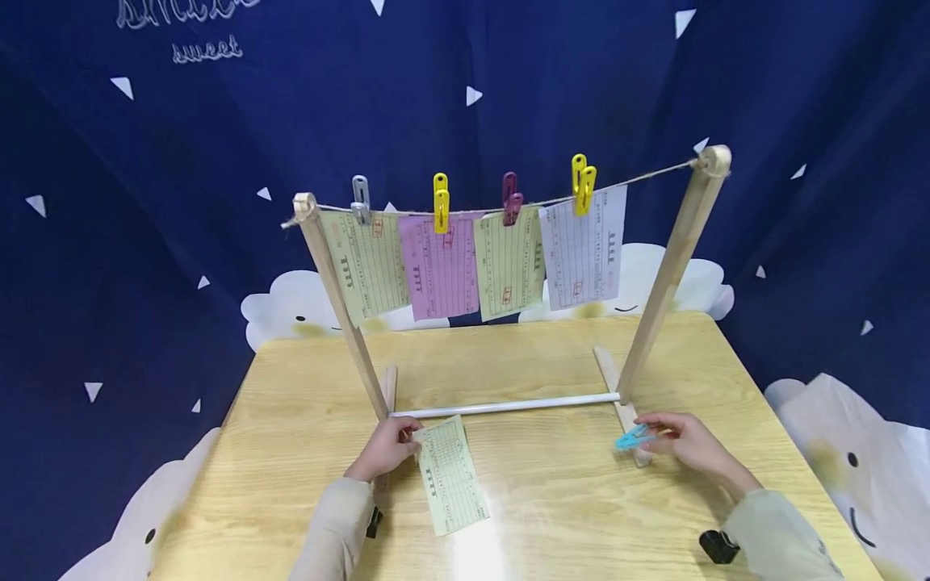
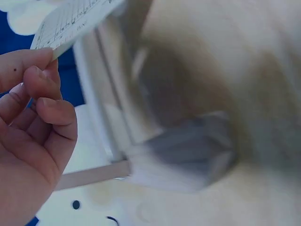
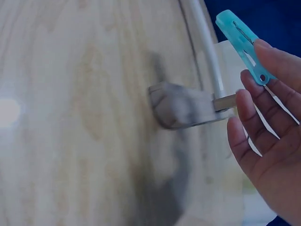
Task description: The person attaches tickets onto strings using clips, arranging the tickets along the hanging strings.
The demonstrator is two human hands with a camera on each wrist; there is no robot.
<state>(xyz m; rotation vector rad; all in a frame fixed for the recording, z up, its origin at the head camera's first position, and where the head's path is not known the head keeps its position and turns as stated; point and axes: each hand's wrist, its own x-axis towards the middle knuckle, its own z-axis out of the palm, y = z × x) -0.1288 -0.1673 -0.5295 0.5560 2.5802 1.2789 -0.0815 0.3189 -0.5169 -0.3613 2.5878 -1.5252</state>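
My left hand (image 1: 387, 448) pinches the corner of a pale green printed slip (image 1: 452, 476), which hangs over the table's middle. The left wrist view shows that slip (image 2: 70, 23) held between thumb and fingers. On the right, my right hand (image 1: 686, 442) pinches a light blue clothespin (image 1: 634, 437) near the rack's right foot. In the right wrist view the clothespin (image 3: 242, 44) sits between thumb and forefinger, the other fingers loosely bent. Above both hands, a string (image 1: 647, 175) carries a green slip (image 1: 366, 262), a pink slip (image 1: 441, 270), another green slip (image 1: 510, 266) and a white slip (image 1: 584, 250).
The string runs between two wooden posts, left (image 1: 341, 311) and right (image 1: 672, 266), joined low down by a white rod (image 1: 508, 405). A silver clothespin (image 1: 361, 200), yellow ones and a maroon one (image 1: 512, 199) grip the slips. A dark blue curtain (image 1: 465, 97) hangs behind the wooden table (image 1: 567, 500).
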